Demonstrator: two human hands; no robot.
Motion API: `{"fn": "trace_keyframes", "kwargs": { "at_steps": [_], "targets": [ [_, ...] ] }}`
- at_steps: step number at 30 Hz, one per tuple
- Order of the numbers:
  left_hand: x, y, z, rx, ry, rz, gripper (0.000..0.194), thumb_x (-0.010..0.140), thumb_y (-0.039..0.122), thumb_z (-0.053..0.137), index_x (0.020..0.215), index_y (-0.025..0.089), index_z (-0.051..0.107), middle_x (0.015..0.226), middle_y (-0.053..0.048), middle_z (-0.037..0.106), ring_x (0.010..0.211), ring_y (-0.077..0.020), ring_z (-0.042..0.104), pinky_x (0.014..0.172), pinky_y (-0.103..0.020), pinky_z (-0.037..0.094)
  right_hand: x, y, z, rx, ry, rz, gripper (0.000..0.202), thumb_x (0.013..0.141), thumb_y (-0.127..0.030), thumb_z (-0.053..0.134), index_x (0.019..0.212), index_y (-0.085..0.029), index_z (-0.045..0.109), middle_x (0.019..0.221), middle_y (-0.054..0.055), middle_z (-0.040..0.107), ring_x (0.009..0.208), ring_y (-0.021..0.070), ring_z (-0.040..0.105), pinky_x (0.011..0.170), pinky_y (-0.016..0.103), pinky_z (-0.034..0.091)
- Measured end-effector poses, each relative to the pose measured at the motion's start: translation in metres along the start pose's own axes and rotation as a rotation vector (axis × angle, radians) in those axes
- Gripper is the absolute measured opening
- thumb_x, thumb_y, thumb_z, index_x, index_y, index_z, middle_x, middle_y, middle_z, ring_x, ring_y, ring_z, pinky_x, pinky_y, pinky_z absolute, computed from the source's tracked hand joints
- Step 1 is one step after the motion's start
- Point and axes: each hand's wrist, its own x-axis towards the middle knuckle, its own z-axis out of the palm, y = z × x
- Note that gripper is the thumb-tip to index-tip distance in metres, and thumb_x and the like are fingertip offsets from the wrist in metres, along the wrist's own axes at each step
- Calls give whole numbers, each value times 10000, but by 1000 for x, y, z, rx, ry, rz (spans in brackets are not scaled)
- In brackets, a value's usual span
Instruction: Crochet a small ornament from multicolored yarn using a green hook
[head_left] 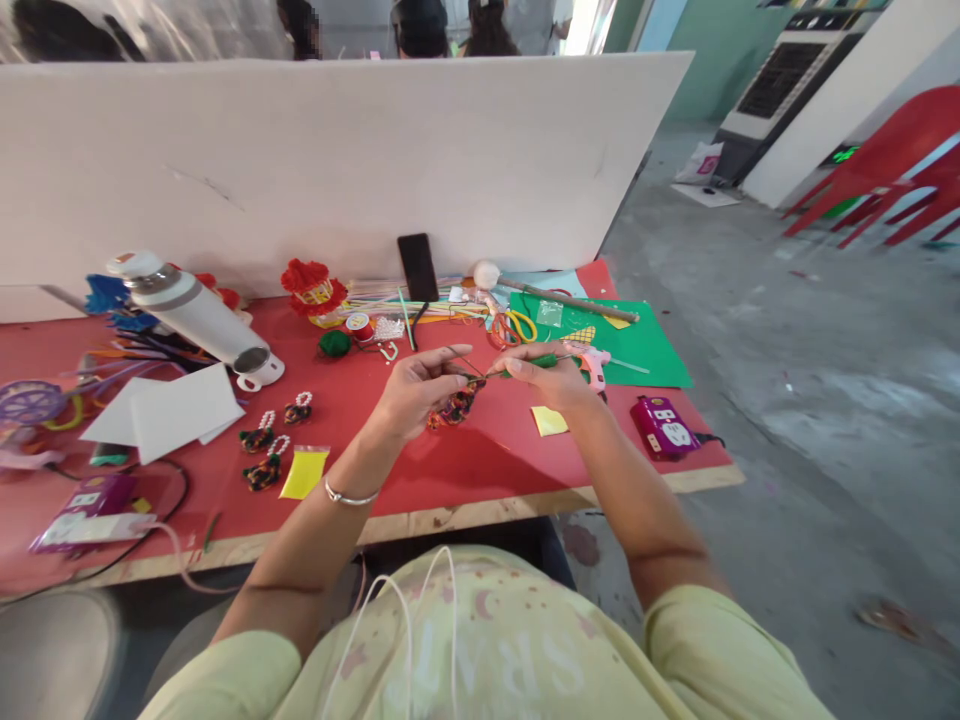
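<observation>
Head view: phone (pixel 418 268), leaning on the board (pixel 360 160), likely for support. Nearer you than the phone: yarn piece (pixel 453 408), pinched in your left hand (pixel 415 392), apparently for steadiness; green-handled hook (pixel 546 361), held in your right hand (pixel 564 384), seemingly for control.

Pale letters S, R, A, T (pixel 511 668) show on the shirt (pixel 540 608) before the bench's (pixel 480 468) front edge. Green marks (pixel 846 154) beyond its right edge are illegible.
</observation>
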Motion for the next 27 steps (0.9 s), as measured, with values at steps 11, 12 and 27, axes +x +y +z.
{"fn": "trace_keyframes", "kwargs": {
  "at_steps": [11,12,27],
  "targets": [
    [12,-20,-5,246,191,158,580,637,167,855,1207,97,770,701,-6,756,541,-88,582,515,-201,423,-12,-4,12,-438,86,-443,100,959,-317,727,984,-274,814,962,33,848,901,197,767,877,384,599],
    [12,-19,-4,230,203,164,584,634,162,855,1207,95,766,693,-1,750,536,-83,577,510,-195,417,-13,-2,15,-519,92,-524,98,958,-292,729,1017,-283,806,1029,42,853,945,207,773,909,403,600],
    [13,-20,-6,-180,71,37,519,594,161,953,1087,130,795,715,11,702,478,-36,521,421,-154,298,-32,32,52,-756,263,-711,399,941,-197,740,1305,-353,691,1225,74,794,1067,240,743,898,439,617]
  ]
}}
